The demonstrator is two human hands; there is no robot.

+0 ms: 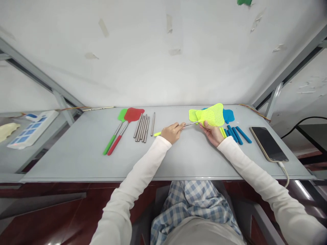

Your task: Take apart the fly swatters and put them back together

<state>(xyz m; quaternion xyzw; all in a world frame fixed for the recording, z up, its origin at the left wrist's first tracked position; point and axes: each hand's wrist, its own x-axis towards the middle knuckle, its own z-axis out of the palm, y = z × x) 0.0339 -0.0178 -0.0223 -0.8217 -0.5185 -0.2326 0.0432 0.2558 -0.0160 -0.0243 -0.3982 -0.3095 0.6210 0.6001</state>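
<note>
Both of my hands are on one yellow-green fly swatter (214,115) with a thin metal rod. My left hand (172,132) is closed around its handle end; a bit of yellow-green grip (157,134) pokes out behind the hand. With thumb and fingers, my right hand (211,132) pinches the swatter where the perforated head meets the rod. Behind it lie another yellow-green swatter head (193,115) and a blue one (228,115), both partly covered. Beside my right hand are several blue grips (237,135) and a few yellow-green grips (223,132).
Left on the grey table (84,156) lie a green swatter (109,144) and a red swatter (114,144). Several metal rods (142,127) lie near them. A phone (269,143) with a white cable (284,169) sits right. A power strip (33,131) rests on the neighbouring table.
</note>
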